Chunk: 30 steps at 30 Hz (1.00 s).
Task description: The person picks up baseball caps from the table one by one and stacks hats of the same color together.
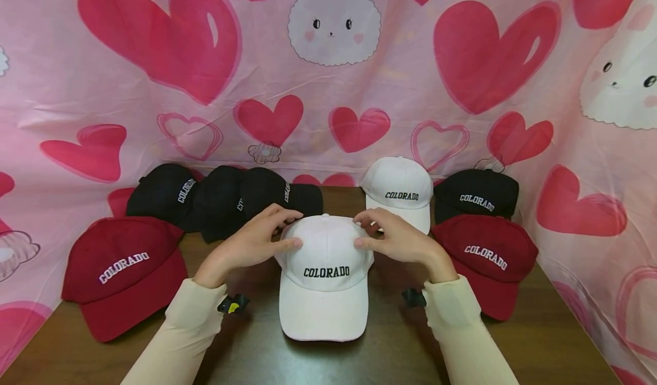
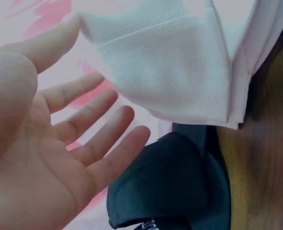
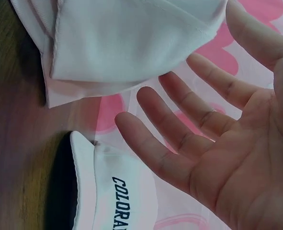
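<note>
White cap point(image 1: 327, 248) at six o'clock in my head view, its brim pointing to six.
I have the left hand point(image 1: 251, 240) at its ten o'clock and the right hand point(image 1: 403, 240) at its two, fingers spread apart, thumbs at the crown; how firmly they touch, I cannot tell. Around it, one red cap point(image 1: 125, 248) sits at nine, a second red cap point(image 1: 493, 236) at three, black caps point(image 1: 264, 194) at ten, another white cap point(image 1: 399, 181) at one.

Wrist views crop the front white cap point(image 2: 165, 72) — the head view, both sleeves point(image 1: 174, 331).
</note>
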{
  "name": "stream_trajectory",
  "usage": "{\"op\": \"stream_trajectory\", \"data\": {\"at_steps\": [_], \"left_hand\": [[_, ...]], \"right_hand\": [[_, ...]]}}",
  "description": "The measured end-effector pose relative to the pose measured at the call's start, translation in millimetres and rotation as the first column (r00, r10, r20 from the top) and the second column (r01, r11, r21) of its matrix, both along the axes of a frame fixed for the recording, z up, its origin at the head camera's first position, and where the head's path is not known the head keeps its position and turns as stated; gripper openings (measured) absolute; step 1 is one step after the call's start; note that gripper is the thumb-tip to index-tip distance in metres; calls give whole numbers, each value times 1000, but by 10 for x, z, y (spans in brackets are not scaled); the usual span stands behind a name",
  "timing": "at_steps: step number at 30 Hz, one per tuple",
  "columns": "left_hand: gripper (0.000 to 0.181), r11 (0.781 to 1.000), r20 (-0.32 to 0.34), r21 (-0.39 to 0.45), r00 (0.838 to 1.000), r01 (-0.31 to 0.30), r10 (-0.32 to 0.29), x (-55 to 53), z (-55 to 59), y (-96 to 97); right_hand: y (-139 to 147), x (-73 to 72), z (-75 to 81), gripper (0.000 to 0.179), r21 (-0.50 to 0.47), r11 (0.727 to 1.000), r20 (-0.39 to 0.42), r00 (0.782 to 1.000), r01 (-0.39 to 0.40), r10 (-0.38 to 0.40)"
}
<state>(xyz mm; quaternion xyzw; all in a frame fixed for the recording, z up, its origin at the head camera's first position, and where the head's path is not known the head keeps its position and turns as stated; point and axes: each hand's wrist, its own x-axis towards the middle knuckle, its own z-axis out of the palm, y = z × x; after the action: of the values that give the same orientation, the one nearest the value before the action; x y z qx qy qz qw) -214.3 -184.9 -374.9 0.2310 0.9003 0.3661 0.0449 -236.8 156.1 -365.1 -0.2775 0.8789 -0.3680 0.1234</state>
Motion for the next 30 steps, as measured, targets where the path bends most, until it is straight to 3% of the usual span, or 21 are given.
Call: {"op": "stream_trajectory", "data": {"at_steps": [9, 18, 22, 30], "left_hand": [[56, 998, -84, 58, 996, 17, -12, -7, 41, -5], [50, 996, -154, 91, 988, 18, -4, 12, 75, 18], [50, 996, -178, 90, 984, 14, 3, 35, 119, 29], [48, 994, -229, 111, 973, 22, 4, 57, 167, 84]], "right_hand": [[125, -3, 53, 54, -19, 1000, -53, 998, 25, -26], [418, -51, 218, 53, -40, 989, -164, 976, 142, -147], [587, -219, 339, 53, -14, 972, -164, 959, 234, -233], [862, -751, 460, 63, 91, 923, -202, 915, 374, -350]]}}
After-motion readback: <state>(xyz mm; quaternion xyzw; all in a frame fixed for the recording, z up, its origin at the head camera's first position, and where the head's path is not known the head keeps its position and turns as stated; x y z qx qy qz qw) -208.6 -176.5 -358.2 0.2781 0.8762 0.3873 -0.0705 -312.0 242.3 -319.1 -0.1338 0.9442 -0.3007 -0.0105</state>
